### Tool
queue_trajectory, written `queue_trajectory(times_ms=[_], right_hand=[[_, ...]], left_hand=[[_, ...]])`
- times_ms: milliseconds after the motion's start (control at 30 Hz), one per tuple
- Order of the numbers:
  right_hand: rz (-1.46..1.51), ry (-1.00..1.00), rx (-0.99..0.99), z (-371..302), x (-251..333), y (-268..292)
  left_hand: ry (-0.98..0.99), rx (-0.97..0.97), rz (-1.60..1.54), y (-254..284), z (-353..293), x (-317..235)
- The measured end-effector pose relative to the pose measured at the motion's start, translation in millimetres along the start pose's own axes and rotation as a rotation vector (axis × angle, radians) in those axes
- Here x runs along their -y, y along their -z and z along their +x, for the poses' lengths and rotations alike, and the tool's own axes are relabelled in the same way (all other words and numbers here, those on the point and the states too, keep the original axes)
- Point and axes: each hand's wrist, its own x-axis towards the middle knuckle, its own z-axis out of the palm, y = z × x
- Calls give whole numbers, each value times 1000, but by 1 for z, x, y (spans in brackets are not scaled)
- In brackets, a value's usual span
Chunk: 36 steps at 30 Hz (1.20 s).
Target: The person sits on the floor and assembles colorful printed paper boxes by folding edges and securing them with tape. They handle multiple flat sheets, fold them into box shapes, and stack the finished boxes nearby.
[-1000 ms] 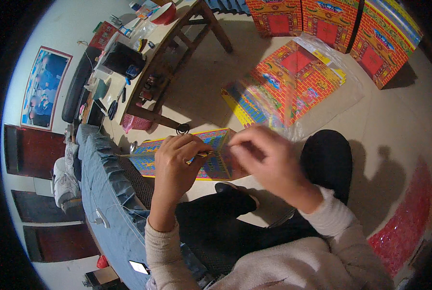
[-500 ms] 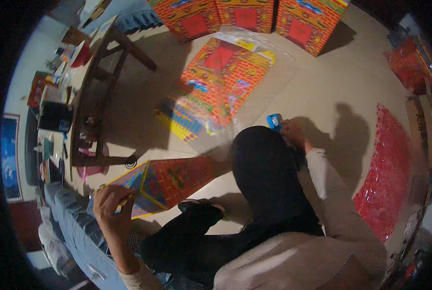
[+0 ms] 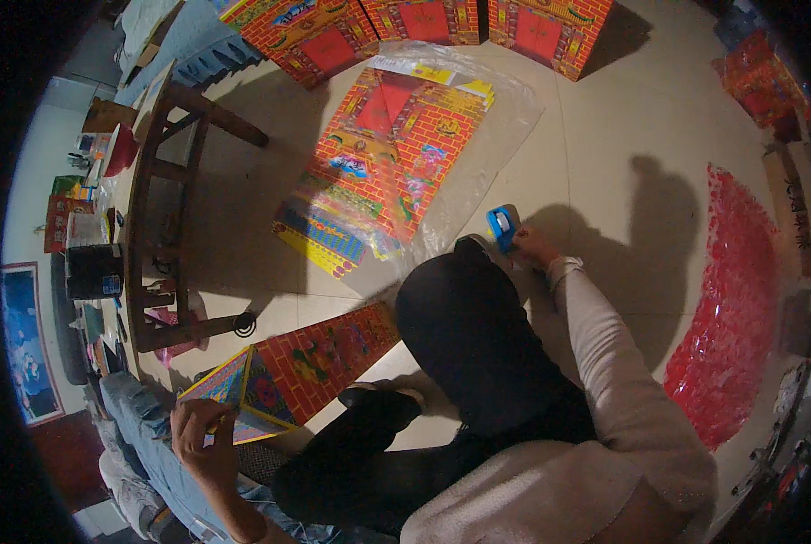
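My left hand (image 3: 204, 433) pinches the corner of a folded paper house (image 3: 328, 358), printed with red bricks and a blue-and-yellow patterned roof. The house lies tilted beside my legs, its far end partly hidden behind my knee. To the right of that knee, my right hand (image 3: 536, 245) has its fingers closed at the edge of a small blue tape dispenser (image 3: 496, 238), low over the tiled floor. A stack of flat printed house sheets (image 3: 383, 145) lies in front of me, partly inside a clear plastic bag (image 3: 505, 127).
Several brick-print paper houses (image 3: 423, 20) stand in a row at the far side. At left is a wooden table (image 3: 174, 172) loaded with household things. A red plastic-wrapped bundle (image 3: 732, 317) lies at right, near a cardboard box (image 3: 791, 208).
My view has shifted, so the floor things sit differently in it. My right hand stays at the blue tape dispenser, which now shows more fully. My left hand keeps the paper house's corner.
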Motion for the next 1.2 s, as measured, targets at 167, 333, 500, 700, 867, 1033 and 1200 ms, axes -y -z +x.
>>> queue_trajectory(times_ms=[167,333,500,700,867,1033,1200], right_hand=[[478,-36,92,5,-12,-10],[-18,334,-18,2,-47,29],[-369,433,-48,-42,2,1],[399,-185,68,-46,-5,-3],[531,-100,-21,-47,-18,-17],[189,-148,-59,-26,-28,-33],[-369,-3,-76,-20,-57,-8]], left_hand=[[141,-35,-65,0,1,-14],[26,9,-98,-9,13,-6],[122,10,-43,1,1,-9],[66,0,-10,0,6,-10],[82,-1,-21,1,6,-13],[64,-15,14,2,7,-13],[-8,-67,-47,-9,22,-6]])
